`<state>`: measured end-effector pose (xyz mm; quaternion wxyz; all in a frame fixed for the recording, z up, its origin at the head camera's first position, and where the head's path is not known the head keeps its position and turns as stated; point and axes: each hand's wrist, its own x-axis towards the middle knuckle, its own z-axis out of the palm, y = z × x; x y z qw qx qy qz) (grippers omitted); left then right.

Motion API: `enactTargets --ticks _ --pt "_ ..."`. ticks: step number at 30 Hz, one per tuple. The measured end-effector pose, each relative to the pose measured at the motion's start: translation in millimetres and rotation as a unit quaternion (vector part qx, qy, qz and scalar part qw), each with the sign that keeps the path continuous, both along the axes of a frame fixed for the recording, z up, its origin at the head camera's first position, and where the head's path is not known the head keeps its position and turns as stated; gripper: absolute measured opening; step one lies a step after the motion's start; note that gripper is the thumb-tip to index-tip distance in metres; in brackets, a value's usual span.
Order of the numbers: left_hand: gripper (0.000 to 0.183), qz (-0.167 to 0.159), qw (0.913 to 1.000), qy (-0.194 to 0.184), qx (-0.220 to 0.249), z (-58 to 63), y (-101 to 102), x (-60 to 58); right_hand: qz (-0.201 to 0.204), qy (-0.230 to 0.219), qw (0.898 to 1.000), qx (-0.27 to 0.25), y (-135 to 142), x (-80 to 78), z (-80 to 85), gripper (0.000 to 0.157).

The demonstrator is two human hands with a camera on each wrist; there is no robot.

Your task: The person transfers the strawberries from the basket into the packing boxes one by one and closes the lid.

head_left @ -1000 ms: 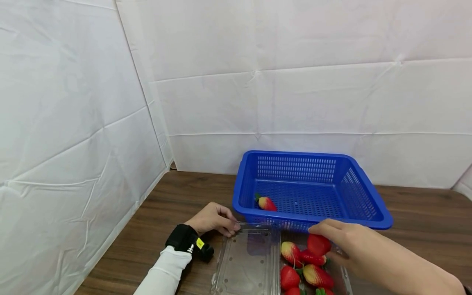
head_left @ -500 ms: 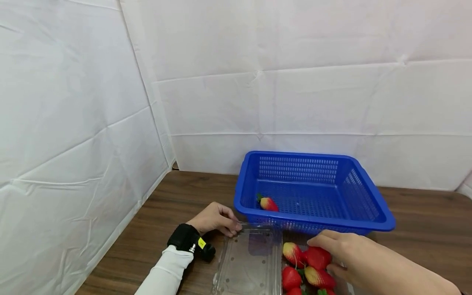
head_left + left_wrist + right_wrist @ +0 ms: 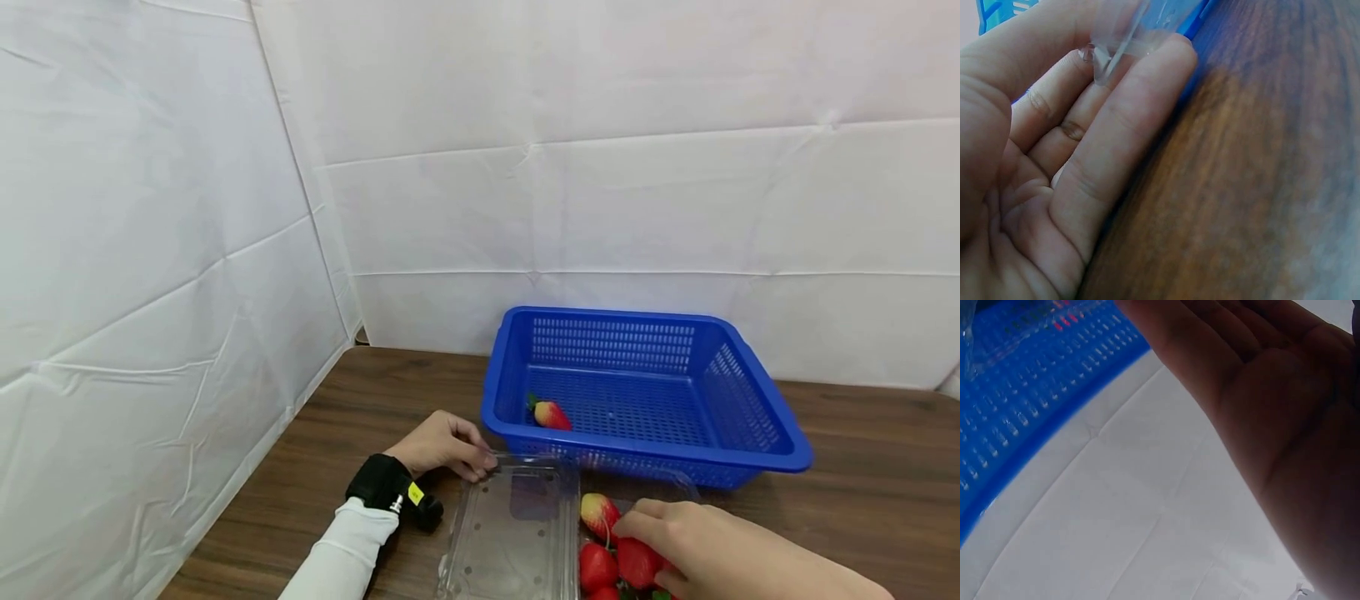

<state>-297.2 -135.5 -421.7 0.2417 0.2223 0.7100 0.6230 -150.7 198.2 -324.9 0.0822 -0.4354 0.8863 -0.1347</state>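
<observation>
In the head view a clear plastic clamshell box (image 3: 504, 533) lies spread flat, its left half bare. My left hand (image 3: 442, 447) pinches the far left corner of that half; in the left wrist view, clear plastic (image 3: 1107, 59) sits between thumb and fingers. The right half carries several strawberries (image 3: 597, 567). My right hand (image 3: 686, 546) is low over them, its fingers round a red strawberry (image 3: 637, 562) whose right side they hide. In the right wrist view the palm (image 3: 1285, 406) shows, with the fingertips out of frame.
A blue slotted basket (image 3: 645, 454) stands right behind the box, with one strawberry (image 3: 551, 415) inside at its left. Under everything is a dark wooden table (image 3: 405, 375). White sheets (image 3: 637, 183) hang behind and on the left.
My right hand has moved down and toward me over the box with its strawberry, which now covers others. The left hand keeps its pinch on the corner. The view has shifted slightly.
</observation>
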Motion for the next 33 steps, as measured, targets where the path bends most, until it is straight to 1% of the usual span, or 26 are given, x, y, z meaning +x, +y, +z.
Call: enactTargets --ticks 2,4,5,8,10,15,24,31,33 --pt "0.013 -0.001 1.0000 0.004 -0.003 1.0 1 0.2 0.012 0.012 1.000 0.002 -2 0.0 -3.0 0.037" --pt "0.013 -0.001 1.0000 0.006 -0.004 1.6 1 0.0 0.020 0.006 1.000 0.002 -3 -0.6 -5.2 0.036" --pt "0.012 -0.001 1.0000 0.006 -0.004 1.7 1 -0.1 0.029 0.007 1.000 -0.003 -3 -0.5 -6.8 0.033" --pt "0.012 -0.001 1.0000 0.005 -0.004 1.3 1 -0.7 0.039 -0.008 0.999 -0.009 -5 -0.3 -9.9 0.024" --pt "0.012 -0.002 1.0000 0.003 -0.002 0.6 1 -1.3 0.034 -0.025 0.999 -0.005 -6 0.0 -11.9 0.026" --pt "0.014 -0.003 1.0000 0.001 -0.001 -0.6 2 -2.3 0.004 -0.055 0.998 0.032 -7 -0.3 -14.9 0.038" --pt "0.013 0.000 1.0000 0.004 0.000 -0.1 0 -1.4 0.010 -0.048 0.998 0.036 -9 -1.7 -16.4 0.037" --pt "0.014 -0.001 1.0000 -0.004 0.003 -2.9 -1 -2.4 -0.005 -0.059 0.997 0.049 -9 -2.5 -17.0 0.035" --pt "0.014 -0.001 1.0000 -0.003 0.004 -2.9 -1 -2.4 -0.005 -0.053 0.997 0.049 -9 -2.3 -16.4 0.035"
